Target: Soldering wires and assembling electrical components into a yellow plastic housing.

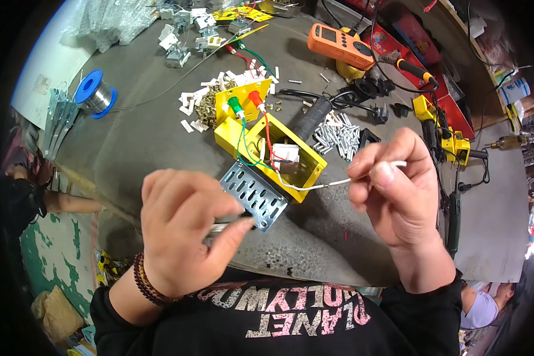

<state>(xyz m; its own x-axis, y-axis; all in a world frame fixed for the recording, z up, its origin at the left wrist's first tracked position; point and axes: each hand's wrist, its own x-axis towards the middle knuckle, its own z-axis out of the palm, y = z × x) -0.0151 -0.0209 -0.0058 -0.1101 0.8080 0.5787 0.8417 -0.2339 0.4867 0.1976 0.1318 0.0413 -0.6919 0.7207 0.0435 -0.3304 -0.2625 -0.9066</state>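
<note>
My right hand [397, 196] pinches the end of a white wire [338, 182] between thumb and fingers. The wire runs from an open yellow box [311, 172], where a white block [285, 155] sits. Red and green wires lead up to a red terminal [256, 98] and a green terminal [235, 105] on the box's yellow panel [222, 110]. My left hand [184, 228] is curled, thumb and forefinger nearly meeting, above a slotted metal plate [252, 193] by the box. Something silvery shows below its fingers; what it grips is hidden.
A solder spool [95, 94] stands at left beside metal brackets [60, 118]. Screws [206, 108] and white pieces lie behind the box, silvery pins [338, 135] to its right. An orange meter [340, 45], a soldering iron [415, 71] and a red tray [454, 101] occupy the far right.
</note>
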